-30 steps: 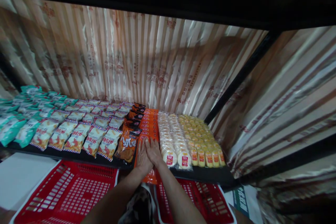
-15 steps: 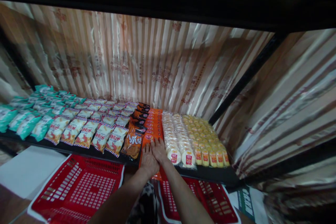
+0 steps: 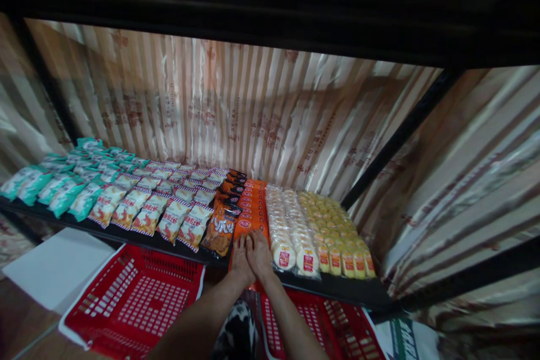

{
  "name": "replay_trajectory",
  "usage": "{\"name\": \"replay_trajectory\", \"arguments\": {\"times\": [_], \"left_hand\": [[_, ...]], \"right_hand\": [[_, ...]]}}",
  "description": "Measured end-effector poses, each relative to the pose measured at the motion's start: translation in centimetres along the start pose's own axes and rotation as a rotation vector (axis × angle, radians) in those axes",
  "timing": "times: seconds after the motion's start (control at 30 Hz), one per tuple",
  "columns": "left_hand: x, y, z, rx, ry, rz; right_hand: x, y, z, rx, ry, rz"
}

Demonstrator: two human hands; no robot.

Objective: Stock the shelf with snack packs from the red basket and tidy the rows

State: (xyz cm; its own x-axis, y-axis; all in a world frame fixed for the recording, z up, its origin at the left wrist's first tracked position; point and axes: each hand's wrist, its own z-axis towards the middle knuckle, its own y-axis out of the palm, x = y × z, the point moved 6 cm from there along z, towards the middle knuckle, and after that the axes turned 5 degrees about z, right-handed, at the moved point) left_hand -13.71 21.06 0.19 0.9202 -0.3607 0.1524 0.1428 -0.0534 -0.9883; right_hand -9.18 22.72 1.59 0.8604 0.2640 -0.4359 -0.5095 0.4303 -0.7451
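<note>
Both hands lie side by side on the front of a row of orange snack packets (image 3: pixel 252 215), which overlap from the back of the black shelf (image 3: pixel 354 288) to its front edge. My left hand (image 3: pixel 242 261) rests flat with its fingers stretched forward over the front packet. Touching it, my right hand (image 3: pixel 259 253) is also laid out flat on the packet. The palms cover most of the front packet. Just left are brown-and-black snack packets (image 3: pixel 220 229); to the right stand rows of round white crackers in clear wrap (image 3: pixel 284 256).
White-and-red snack bags (image 3: pixel 151 212) and teal bags (image 3: pixel 63 194) fill the shelf's left side. Yellow packs (image 3: pixel 335 259) stand at the right end. Below are a red basket (image 3: pixel 141 301) and another red basket (image 3: pixel 314 315). Black posts (image 3: pixel 392 140) and an upper shelf (image 3: pixel 253 5) frame the space.
The camera view has shifted, so the shelf and goods appear slightly lower and farther right. Both hands stay flat on the orange packets.
</note>
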Motion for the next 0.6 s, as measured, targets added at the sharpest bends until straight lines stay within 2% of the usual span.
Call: {"name": "replay_trajectory", "arguments": {"times": [0.2,0.37,0.6], "left_hand": [[-0.4,0.4,0.1,0.050,-0.012,-0.032],[-0.5,1.0,0.2,0.065,-0.036,-0.074],[-1.5,1.5,0.7,0.074,-0.083,-0.175]], "right_hand": [[-0.4,-0.9,-1.2,-0.054,0.133,0.112],[-1.4,-1.9,-1.7,-0.004,0.100,0.188],[-1.5,-2.8,-3.4,0.077,0.083,0.224]]}}
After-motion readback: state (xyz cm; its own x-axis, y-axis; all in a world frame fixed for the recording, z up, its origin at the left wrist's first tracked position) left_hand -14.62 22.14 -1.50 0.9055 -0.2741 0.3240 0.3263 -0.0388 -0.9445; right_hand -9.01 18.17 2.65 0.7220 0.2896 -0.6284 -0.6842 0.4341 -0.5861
